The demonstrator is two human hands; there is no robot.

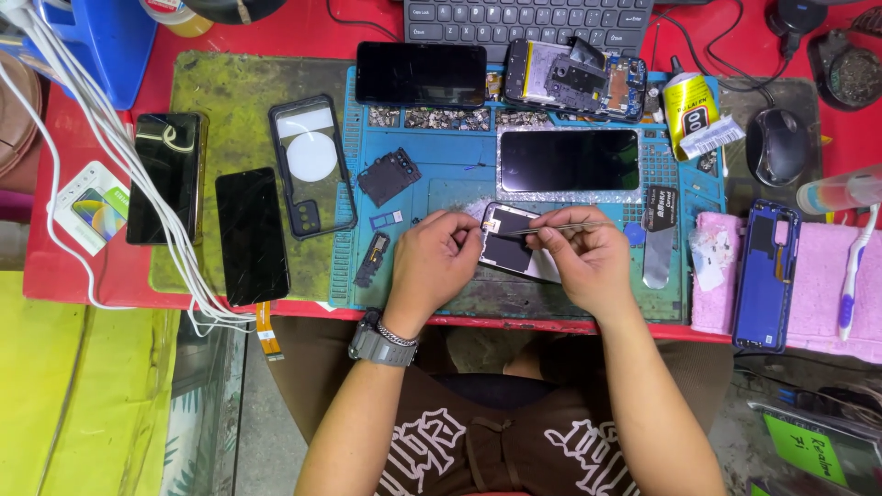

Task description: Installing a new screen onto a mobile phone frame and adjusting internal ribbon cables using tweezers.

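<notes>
**Tweezers at an opened phone on a crowded repair mat**

The opened phone (511, 243) lay near the front middle of the blue repair mat (441, 174), partly covered by both hands. The left hand (432, 262) rested on its left edge, fingers curled together over the frame. The right hand (588, 262) pinched a pair of thin metal tweezers (560, 227) between thumb and fingertips, the tips pointing left across the phone's upper part.

Much crowded the work. Just beyond the hands lay a dark screen panel (568, 160), and behind it another black phone (421, 73) beside a stripped phone frame (574, 78) with its boards exposed. A small black cover plate (389, 176) and a loose part (373, 259) sat left of the left hand. A metal spatula (658, 248) lay just right of the right hand, and a blue back cover (764, 276) rested on a pink cloth (818, 285). Off the mat to the left were a clear phone case (312, 165), two dark phones (252, 236) (165, 177), and white cables (119, 156) trailing over the red table (294, 32). A glue tube (691, 112) and a mouse (777, 145) stood to the right.
</notes>
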